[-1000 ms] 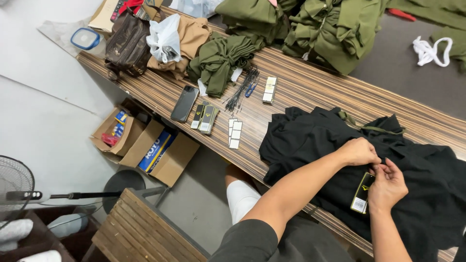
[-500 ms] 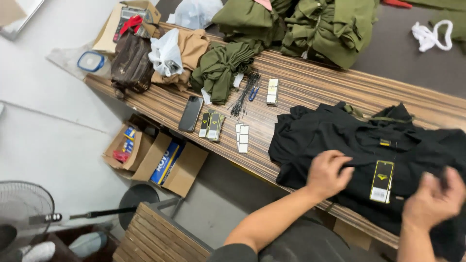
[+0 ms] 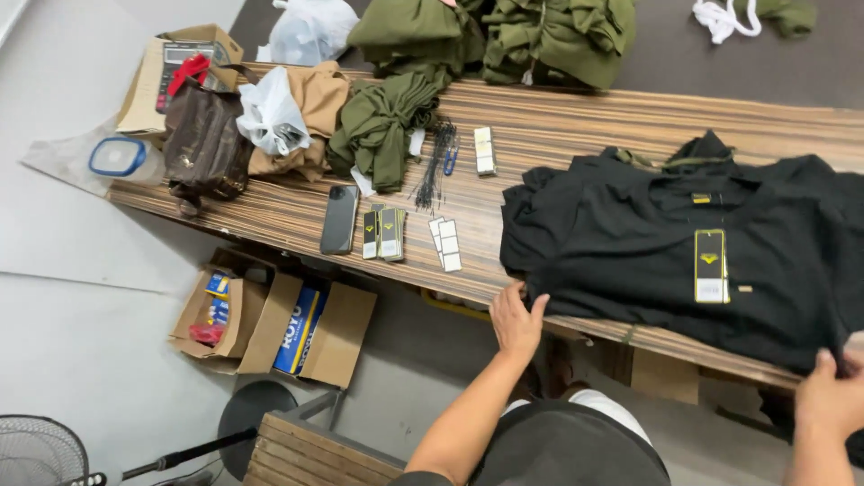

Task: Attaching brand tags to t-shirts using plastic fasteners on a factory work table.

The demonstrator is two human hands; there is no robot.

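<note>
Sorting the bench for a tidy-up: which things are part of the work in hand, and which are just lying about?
In hand: black shirt with hang tag, gripped by left hand and right hand.

Lying about: phone, brown bag, olive garments, cardboard boxes.

A black shirt (image 3: 684,243) with a black and yellow tag (image 3: 710,265) is spread on a table (image 3: 576,121) striped in brown and tan wood grain; olive green garments (image 3: 382,126), a dark brown bag (image 3: 205,144) and a black phone (image 3: 339,220) are seen further along
</note>
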